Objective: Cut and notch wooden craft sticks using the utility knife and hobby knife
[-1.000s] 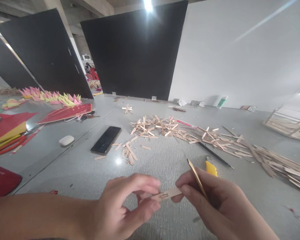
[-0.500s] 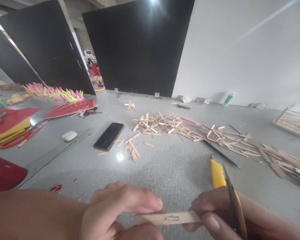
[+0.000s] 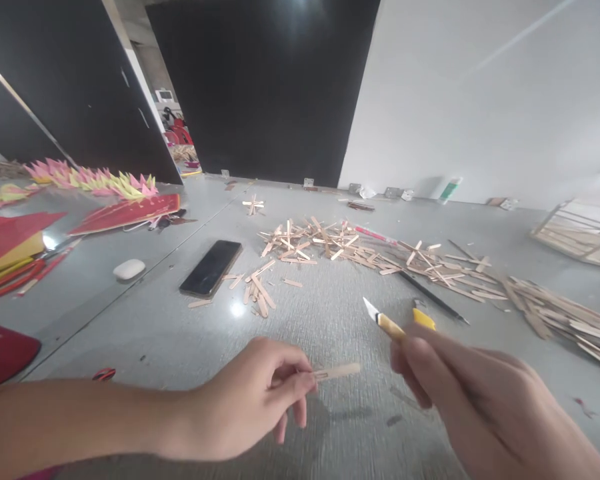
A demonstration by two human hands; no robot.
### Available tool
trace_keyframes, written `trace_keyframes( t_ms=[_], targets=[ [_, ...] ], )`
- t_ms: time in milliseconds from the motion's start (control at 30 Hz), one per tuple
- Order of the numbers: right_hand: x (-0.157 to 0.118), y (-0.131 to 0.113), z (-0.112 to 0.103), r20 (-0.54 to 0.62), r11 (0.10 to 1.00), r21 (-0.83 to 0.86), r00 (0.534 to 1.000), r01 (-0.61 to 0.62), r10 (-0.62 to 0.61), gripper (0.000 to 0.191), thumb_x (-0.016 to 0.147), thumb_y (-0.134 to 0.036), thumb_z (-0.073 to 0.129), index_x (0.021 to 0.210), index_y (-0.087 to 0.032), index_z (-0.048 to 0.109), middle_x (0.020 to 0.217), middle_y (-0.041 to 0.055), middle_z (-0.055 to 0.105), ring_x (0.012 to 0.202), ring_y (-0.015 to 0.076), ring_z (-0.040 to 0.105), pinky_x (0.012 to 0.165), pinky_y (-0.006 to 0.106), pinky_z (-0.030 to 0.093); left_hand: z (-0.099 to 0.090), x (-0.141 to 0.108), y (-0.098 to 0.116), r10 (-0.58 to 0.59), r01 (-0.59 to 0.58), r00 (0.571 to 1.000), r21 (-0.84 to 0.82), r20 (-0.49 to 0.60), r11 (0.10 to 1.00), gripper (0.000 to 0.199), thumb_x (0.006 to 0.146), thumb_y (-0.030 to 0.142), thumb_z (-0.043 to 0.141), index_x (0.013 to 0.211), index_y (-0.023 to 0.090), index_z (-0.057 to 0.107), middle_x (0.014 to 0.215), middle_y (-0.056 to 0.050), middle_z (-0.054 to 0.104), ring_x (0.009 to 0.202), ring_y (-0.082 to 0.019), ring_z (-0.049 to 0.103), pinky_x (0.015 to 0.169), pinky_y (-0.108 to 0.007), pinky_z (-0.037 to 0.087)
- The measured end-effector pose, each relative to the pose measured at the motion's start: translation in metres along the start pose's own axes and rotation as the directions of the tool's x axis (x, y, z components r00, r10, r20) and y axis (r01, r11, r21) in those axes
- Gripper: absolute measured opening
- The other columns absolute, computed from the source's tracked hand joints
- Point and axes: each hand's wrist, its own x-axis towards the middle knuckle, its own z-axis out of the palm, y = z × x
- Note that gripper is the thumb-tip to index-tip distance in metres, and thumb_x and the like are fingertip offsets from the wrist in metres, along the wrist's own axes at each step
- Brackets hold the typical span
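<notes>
Between the thumb and fingers of my left hand [image 3: 265, 397] is a flat wooden craft stick [image 3: 343, 371], its free end pointing right. A small slot cut in the stick shows close to my thumb. My right hand [image 3: 460, 387] is closed around a craft knife [image 3: 391, 327] with a gold-coloured handle. Its pale pointed blade aims up and left, apart from the stick. Just behind my right fingers lies a yellow-handled cutter [image 3: 423, 319], partly hidden by the hand.
Loose craft sticks [image 3: 300, 243] spread across the grey table, with longer strips [image 3: 570, 323] at right. A black phone [image 3: 211, 268], a white case [image 3: 129, 269] and a black pen [image 3: 435, 297] lie around. Orange-handled scissors [image 3: 15, 280] rest at left. Partition boards [image 3: 265, 87] stand behind.
My right hand has let go of the stick's right end and moved up, the knife now turned blade forward. My left hand has lifted the stick slightly and still holds it.
</notes>
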Motion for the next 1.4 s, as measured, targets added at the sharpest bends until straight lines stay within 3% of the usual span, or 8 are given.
trace_keyframes(
  t_ms=[67,200,300,433,467,600,800,1400],
  targets=[
    [0.003,0.019,0.002,0.087,0.990,-0.080,0.990,0.119,-0.112,0.047,0.106,-0.049,0.038,0.072,-0.026,0.060,0.052,0.0004,0.057,0.039,0.0133,0.045,0.041,0.028,0.035,-0.002,0.012,-0.010,-0.080,0.080,0.992,0.011,0.097,0.997,0.030,0.103,0.034,0.047,0.081,0.017,0.059,0.071,0.000,0.067,0.048,-0.009,0.059,0.048,-0.018,0.045],
    [-0.007,0.041,0.017,0.288,0.951,-0.147,0.931,0.273,-0.223,0.043,0.109,-0.039,0.038,0.083,-0.025,0.069,0.068,0.0036,0.066,0.051,0.0152,0.059,0.048,0.027,0.040,-0.004,0.025,-0.017,-0.103,0.095,0.984,0.068,0.142,0.993,0.026,0.101,0.028,0.047,0.079,0.018,0.057,0.066,0.002,0.063,0.046,-0.009,0.059,0.045,-0.018,0.042],
    [-0.013,0.045,0.029,0.291,0.930,-0.178,0.920,0.321,-0.261,0.040,0.109,-0.029,0.037,0.082,-0.024,0.067,0.074,0.0048,0.067,0.058,0.0161,0.063,0.052,0.027,0.043,-0.005,0.025,-0.013,-0.102,0.085,0.982,0.115,0.157,0.990,0.028,0.101,0.026,0.046,0.075,0.019,0.054,0.066,0.002,0.061,0.046,-0.008,0.058,0.044,-0.017,0.040],
    [-0.015,0.048,0.034,0.315,0.917,-0.191,0.907,0.350,-0.280,0.025,0.098,-0.010,0.043,0.090,-0.022,0.063,0.069,0.0023,0.066,0.049,0.0137,0.058,0.046,0.026,0.040,-0.008,0.026,-0.010,-0.115,0.087,0.975,0.148,0.191,0.985,0.029,0.100,0.024,0.046,0.072,0.019,0.053,0.061,0.004,0.058,0.045,-0.008,0.055,0.043,-0.016,0.039],
    [-0.016,0.048,0.033,0.324,0.902,-0.193,0.893,0.386,-0.313,0.028,0.092,-0.004,0.043,0.097,-0.022,0.064,0.069,0.0018,0.068,0.048,0.0137,0.058,0.045,0.026,0.040,-0.009,0.026,-0.011,-0.124,0.095,0.971,0.143,0.205,0.985,0.029,0.100,0.024,0.046,0.072,0.019,0.052,0.061,0.004,0.058,0.044,-0.008,0.055,0.043,-0.016,0.039],
    [-0.024,0.053,0.032,0.352,0.808,-0.261,0.831,0.528,-0.430,0.067,0.070,0.008,0.045,0.131,-0.016,0.057,0.079,0.0001,0.070,0.055,0.0155,0.066,0.049,0.029,0.045,-0.013,0.031,-0.011,-0.167,0.141,0.952,0.118,0.257,0.983,0.033,0.102,0.028,0.046,0.071,0.018,0.053,0.061,0.004,0.059,0.043,-0.007,0.055,0.047,-0.016,0.043],
    [-0.036,0.057,0.034,0.423,0.774,-0.359,0.830,0.522,-0.364,0.072,0.074,0.007,0.050,0.140,-0.021,0.051,0.085,-0.0040,0.067,0.061,0.0156,0.068,0.053,0.030,0.048,-0.016,0.033,-0.007,-0.217,0.204,0.934,0.078,0.282,0.976,0.033,0.102,0.028,0.047,0.070,0.018,0.051,0.062,0.004,0.059,0.043,-0.007,0.054,0.042,-0.015,0.041],
    [-0.035,0.051,0.037,0.391,0.771,-0.365,0.838,0.522,-0.381,0.070,0.076,0.011,0.044,0.140,-0.017,0.051,0.082,-0.0032,0.065,0.058,0.0135,0.065,0.050,0.029,0.046,-0.014,0.033,-0.009,-0.218,0.204,0.936,0.079,0.277,0.976,0.035,0.104,0.033,0.046,0.072,0.019,0.051,0.062,0.004,0.059,0.043,-0.007,0.056,0.043,-0.017,0.043]
  ],
)
